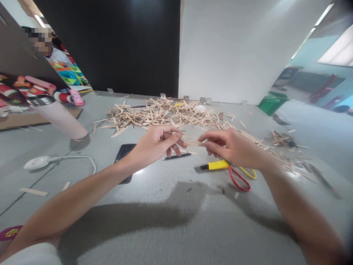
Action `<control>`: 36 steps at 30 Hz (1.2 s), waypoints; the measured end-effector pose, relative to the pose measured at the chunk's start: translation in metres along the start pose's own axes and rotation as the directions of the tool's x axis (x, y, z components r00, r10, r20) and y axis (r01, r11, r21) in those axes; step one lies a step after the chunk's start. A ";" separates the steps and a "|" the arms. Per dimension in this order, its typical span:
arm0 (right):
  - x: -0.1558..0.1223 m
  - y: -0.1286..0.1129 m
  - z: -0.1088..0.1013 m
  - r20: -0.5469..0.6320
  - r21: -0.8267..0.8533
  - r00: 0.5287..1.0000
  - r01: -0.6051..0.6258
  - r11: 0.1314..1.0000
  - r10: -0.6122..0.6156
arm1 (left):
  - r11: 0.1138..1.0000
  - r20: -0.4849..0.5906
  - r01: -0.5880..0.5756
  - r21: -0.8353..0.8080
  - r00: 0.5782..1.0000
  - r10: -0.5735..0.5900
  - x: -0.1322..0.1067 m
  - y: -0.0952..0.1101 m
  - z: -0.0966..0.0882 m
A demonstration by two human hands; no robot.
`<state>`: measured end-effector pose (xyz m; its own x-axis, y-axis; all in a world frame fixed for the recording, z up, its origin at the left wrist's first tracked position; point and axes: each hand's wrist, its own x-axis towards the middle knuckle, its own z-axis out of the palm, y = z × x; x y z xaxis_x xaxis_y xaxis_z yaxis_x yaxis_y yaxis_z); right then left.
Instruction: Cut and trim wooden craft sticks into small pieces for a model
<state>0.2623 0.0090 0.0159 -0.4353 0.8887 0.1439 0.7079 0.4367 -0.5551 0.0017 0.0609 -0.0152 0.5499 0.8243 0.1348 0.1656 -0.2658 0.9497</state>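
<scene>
Head view: at the upper left, a person (58, 56) with a blurred head is partly visible beyond the edge of a black panel (124, 44). Below, a pale pink tumbler (62, 117) with a metallic rim stands at the left of the worktop (171, 239). Nearer, at the lower left, lie a white device (37, 163) with a white cable and a loose flat wooden strip (33, 191). Left of centre, a dark smartphone (124, 151) lies partly behind the left forearm.

At the centre, the left hand (162, 140) pinches one end of a thin wooden stick (191, 142) between thumb and fingers, held above the worktop. A heap of wooden sticks (165, 117) spreads behind it, and a black pen (178, 156) lies below. Right of centre, the right hand (226, 145) pinches the stick's other end, its fingers closed narrowly. Scissors (218, 165) with yellow and red handles lie just below that hand. Farther right are scattered wood scraps (284, 140) and, at the upper right, a green bin (272, 103).
</scene>
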 end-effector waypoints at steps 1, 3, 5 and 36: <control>0.000 0.000 -0.001 -0.011 -0.001 1.000 -0.002 1.000 0.002 | 1.000 -0.009 -0.004 0.004 1.000 0.005 -0.001 0.001 0.000; -0.001 0.001 -0.002 -0.025 -0.008 1.000 0.000 1.000 0.000 | 1.000 -0.010 -0.009 0.010 1.000 0.009 -0.001 0.004 -0.001; 0.000 0.000 -0.002 -0.026 -0.028 1.000 0.014 1.000 -0.015 | 1.000 0.001 -0.009 0.003 1.000 0.009 -0.002 0.006 -0.001; -0.003 0.005 -0.004 -0.534 0.126 0.845 0.058 0.990 0.018 | 0.948 -0.206 -0.181 0.262 0.949 0.238 -0.006 0.011 -0.004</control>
<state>0.2696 0.0086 0.0162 -0.0582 0.8338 0.5490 0.6058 0.4666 -0.6444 -0.0026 0.0547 -0.0043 0.3926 0.8223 0.4120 0.2719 -0.5317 0.8021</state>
